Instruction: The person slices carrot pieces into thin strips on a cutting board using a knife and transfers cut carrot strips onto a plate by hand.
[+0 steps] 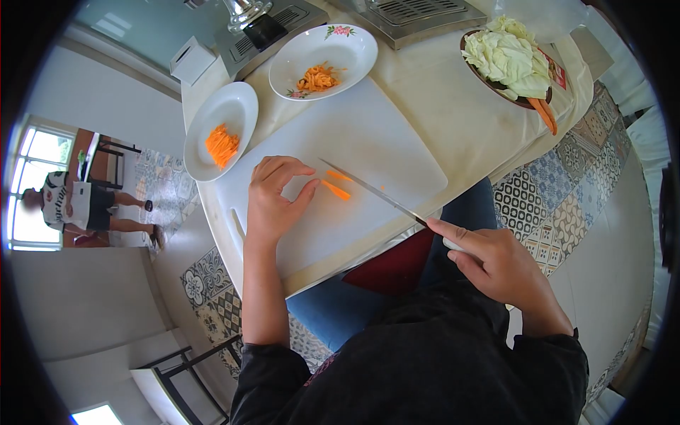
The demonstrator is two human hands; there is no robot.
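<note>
My right hand (489, 258) is wrapped round the white handle of a knife (379, 193), whose long blade points left over the white cutting board (382, 134). Just below the blade's tip lies a small orange carrot piece (336, 190), with another thin piece beside the blade. My left hand (280, 195) is over the board, left of the carrot pieces, thumb and forefinger apart and nothing between them. Shredded carrot (222, 146) fills the middle of an oval white plate (246, 106). More carrot strips (318, 78) lie in a flowered white bowl (358, 53).
Cabbage leaves (506, 57) and carrots (543, 115) sit in a brown dish at the back right. Metal stoves (418, 18) and a white box (192, 61) stand along the back. A person (78, 202) stands far left. The table edge (326, 273) is near my body.
</note>
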